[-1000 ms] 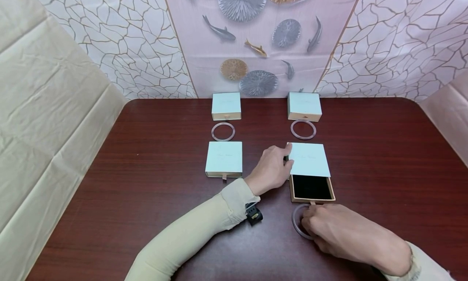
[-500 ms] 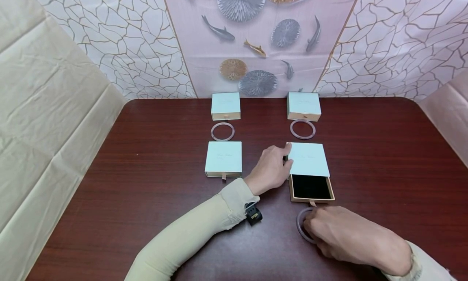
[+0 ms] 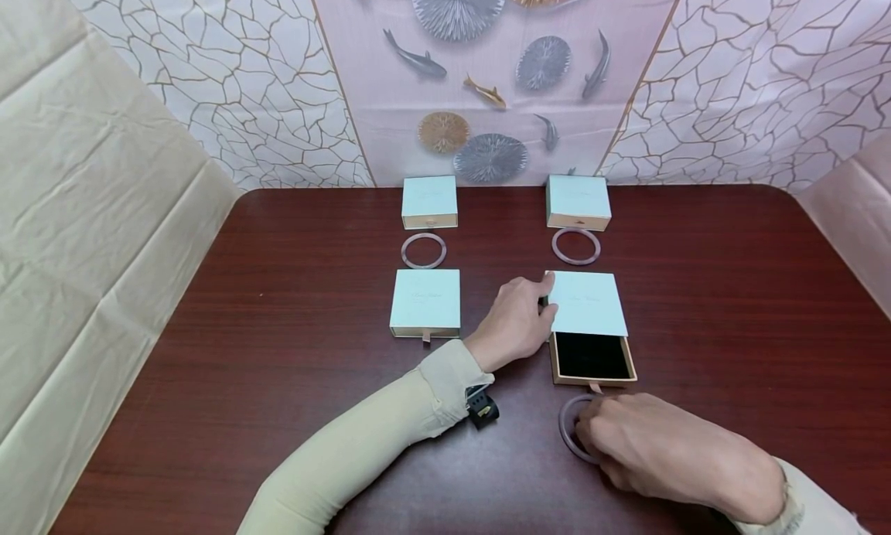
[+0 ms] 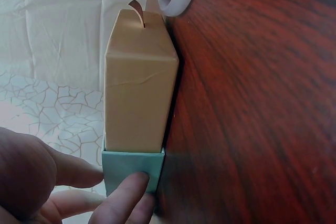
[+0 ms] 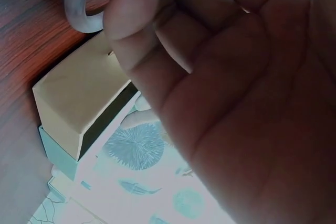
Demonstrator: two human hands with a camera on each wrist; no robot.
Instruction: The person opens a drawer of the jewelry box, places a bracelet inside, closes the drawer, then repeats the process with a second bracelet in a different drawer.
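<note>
A pale mint drawer-style jewellery box (image 3: 587, 303) lies on the table at right of centre in the head view. Its tan drawer (image 3: 595, 381) is pulled part-way out, showing a black lining. My left hand (image 3: 511, 326) holds the left side of the box; in the left wrist view its fingers (image 4: 123, 195) touch the mint sleeve (image 4: 131, 163). In front of the drawer's ribbon tab (image 3: 595, 389), my right hand (image 3: 661, 446) pinches a pale purple bangle (image 3: 565, 428). The right part of that bangle is hidden behind the fingers.
Another closed mint box (image 3: 425, 301) sits to the left. Two more, a left one (image 3: 429, 199) and a right one (image 3: 578, 199), stand at the table's back edge. Before them lie two bangles, left (image 3: 404, 251) and right (image 3: 555, 249). Patterned cloth (image 3: 250, 79) hangs behind.
The bangle in my right hand has shifted slightly towards me and right, then a little back left. My left hand and the box stay in place.
</note>
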